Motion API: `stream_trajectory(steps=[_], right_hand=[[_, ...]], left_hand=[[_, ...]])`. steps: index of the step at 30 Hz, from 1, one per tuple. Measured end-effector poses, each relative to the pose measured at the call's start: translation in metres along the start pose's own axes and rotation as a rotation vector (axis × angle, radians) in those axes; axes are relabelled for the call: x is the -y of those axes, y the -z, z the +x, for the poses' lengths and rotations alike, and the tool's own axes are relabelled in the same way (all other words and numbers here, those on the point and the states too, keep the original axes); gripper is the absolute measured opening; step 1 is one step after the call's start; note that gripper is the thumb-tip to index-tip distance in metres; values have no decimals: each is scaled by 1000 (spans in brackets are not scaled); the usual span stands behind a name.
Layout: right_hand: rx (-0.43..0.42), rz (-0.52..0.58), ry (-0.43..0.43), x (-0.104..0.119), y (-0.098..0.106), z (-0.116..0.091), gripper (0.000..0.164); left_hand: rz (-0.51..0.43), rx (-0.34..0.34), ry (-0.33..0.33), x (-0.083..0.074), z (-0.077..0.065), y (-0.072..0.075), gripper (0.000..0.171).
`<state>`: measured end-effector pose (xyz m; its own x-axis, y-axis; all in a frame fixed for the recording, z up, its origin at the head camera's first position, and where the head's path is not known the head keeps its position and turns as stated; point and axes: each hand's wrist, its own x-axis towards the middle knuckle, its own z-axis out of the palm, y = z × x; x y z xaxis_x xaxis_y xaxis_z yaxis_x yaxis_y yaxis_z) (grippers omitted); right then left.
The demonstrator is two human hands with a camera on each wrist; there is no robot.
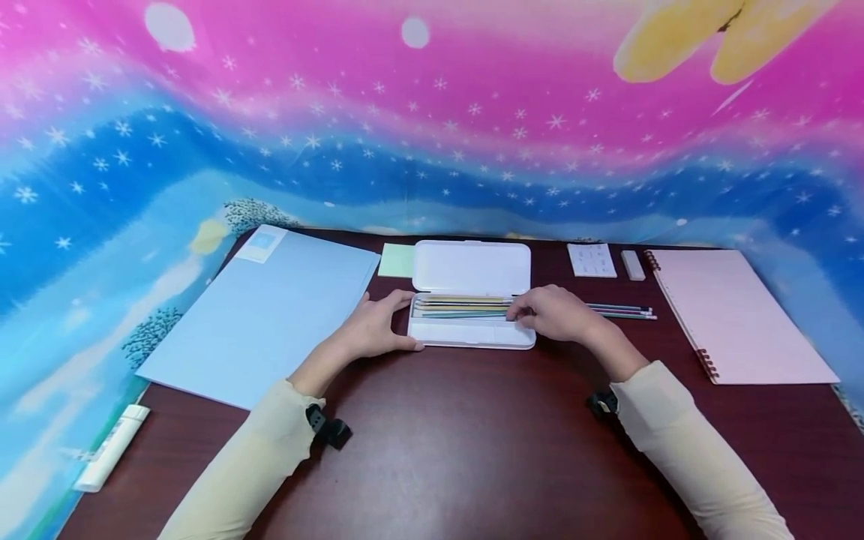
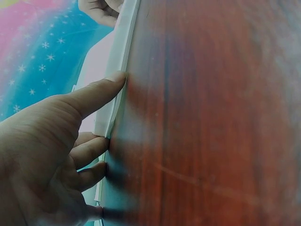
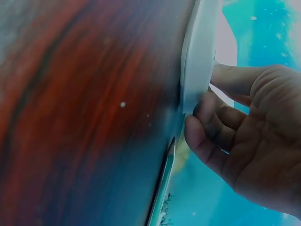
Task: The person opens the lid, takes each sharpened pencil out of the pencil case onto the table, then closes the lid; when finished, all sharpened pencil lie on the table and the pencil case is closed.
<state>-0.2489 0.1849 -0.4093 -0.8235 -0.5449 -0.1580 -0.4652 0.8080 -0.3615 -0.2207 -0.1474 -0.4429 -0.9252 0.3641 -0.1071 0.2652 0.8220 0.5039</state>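
Note:
An open white pencil case (image 1: pixel 472 337) lies on the table, lid (image 1: pixel 472 268) folded back. Several pencils (image 1: pixel 459 301), yellow, dark and green, lie lengthwise in its rear part. My left hand (image 1: pixel 367 324) holds the case's left end, thumb at the front edge and fingers around the side; the left wrist view shows the thumb along the rim. Over the right end, my right hand (image 1: pixel 556 313) curls its fingers at a green pencil (image 1: pixel 462 315), whose right end they hide. More pencils (image 1: pixel 628 312) lie on the table beyond that hand; one green pencil (image 3: pixel 162 188) points toward the case.
A light blue folder (image 1: pixel 263 315) lies left, a white tube (image 1: pixel 113 448) before it. Behind the case are a green sticky note pad (image 1: pixel 395 260), a printed white card (image 1: pixel 592 260) and an eraser (image 1: pixel 632 265). A pink spiral notebook (image 1: pixel 742 315) lies right; patterned cloth (image 1: pixel 432 150) hangs behind.

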Motion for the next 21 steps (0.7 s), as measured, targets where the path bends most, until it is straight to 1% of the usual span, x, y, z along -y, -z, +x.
stream_trajectory(steps=[5,9,12,17,21], right_hand=[[17,-2,5,0,1,2,15],[36,5,27,0,1,4,13],[29,16,29,-1,1,3,12],[-23,34,30,-5,0,0,10],[-83,89,35,-13,3,-4,11]], left_hand=[[-2,0,0,0,-1,1,93],[-1,3,8,0,-2,1,93],[-3,3,7,0,-3,1,94],[-1,0,0,-1,-2,1,93],[5,3,2,-1,-2,1,93]])
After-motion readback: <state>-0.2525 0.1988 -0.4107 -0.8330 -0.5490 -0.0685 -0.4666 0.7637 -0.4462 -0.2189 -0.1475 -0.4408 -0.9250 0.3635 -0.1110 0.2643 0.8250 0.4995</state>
